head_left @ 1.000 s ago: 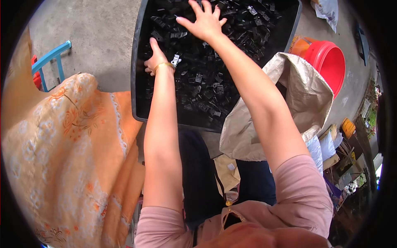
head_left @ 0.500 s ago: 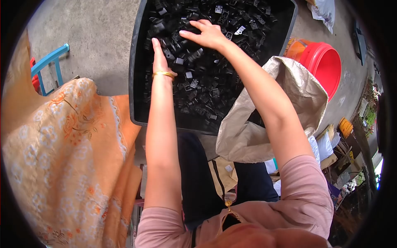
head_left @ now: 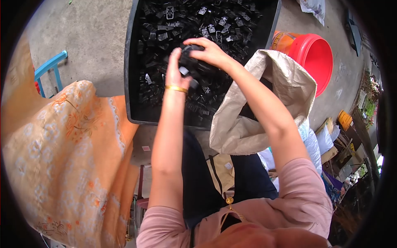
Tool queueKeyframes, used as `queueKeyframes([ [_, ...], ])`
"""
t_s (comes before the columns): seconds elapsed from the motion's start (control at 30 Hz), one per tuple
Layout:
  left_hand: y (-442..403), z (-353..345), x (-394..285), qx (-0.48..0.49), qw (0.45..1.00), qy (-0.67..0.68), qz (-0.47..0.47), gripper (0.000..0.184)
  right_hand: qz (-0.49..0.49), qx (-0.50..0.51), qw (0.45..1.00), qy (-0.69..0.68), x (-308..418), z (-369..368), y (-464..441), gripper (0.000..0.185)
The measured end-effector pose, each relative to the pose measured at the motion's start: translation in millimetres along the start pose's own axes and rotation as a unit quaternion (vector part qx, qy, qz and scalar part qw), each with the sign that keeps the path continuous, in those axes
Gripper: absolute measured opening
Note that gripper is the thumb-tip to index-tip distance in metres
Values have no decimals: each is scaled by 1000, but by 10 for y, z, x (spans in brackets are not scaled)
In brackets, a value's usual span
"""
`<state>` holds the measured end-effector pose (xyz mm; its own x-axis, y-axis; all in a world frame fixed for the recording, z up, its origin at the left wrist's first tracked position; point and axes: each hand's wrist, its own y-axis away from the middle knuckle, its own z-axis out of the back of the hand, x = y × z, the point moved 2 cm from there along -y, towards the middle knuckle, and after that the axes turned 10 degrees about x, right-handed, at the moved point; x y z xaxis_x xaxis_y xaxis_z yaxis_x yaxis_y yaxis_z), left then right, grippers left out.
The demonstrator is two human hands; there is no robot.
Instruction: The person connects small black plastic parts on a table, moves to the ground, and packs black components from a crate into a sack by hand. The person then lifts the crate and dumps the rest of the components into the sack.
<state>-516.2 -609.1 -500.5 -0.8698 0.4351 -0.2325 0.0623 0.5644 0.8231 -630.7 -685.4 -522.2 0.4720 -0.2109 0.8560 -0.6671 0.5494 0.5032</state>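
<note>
Over a large black tub (head_left: 129, 82) full of small black plastic parts (head_left: 163, 36), both hands gather a clump of these parts between them. My left hand (head_left: 178, 72), with a gold bangle at the wrist, cups the clump from the left. Curved over its top and right side is my right hand (head_left: 210, 53). Some pieces at the lower edge of the clump are blurred. An open beige woven sack (head_left: 244, 138) stands against the tub's near right corner, under my right forearm.
A red bucket (head_left: 320, 62) and an orange one (head_left: 283, 42) stand right of the tub. Orange flowered cloth (head_left: 70, 157) covers something at the left, near a blue frame (head_left: 51, 66). White bags (head_left: 312, 144) lie at the right.
My hands have come together and closed around a clump of black parts, the right one moving down and toward the left. The tub and sack appear shifted left in the view.
</note>
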Motion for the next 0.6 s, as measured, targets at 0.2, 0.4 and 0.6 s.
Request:
queueKeyframes([
  [0.2, 1016, -454, 1171, 109, 982, -103, -116, 46, 38, 131, 991, 14, 255, 468, 1509, 39],
  [0.4, 1544, -475, 1984, 48, 854, -518, -29, 67, -337, 262, 796, 429, 437, 769, 2344, 46],
  [0.6, 453, 839, 1040, -353, 734, -563, -145, 53, 3, 46, 970, 239, -171, 601, 777, 55],
])
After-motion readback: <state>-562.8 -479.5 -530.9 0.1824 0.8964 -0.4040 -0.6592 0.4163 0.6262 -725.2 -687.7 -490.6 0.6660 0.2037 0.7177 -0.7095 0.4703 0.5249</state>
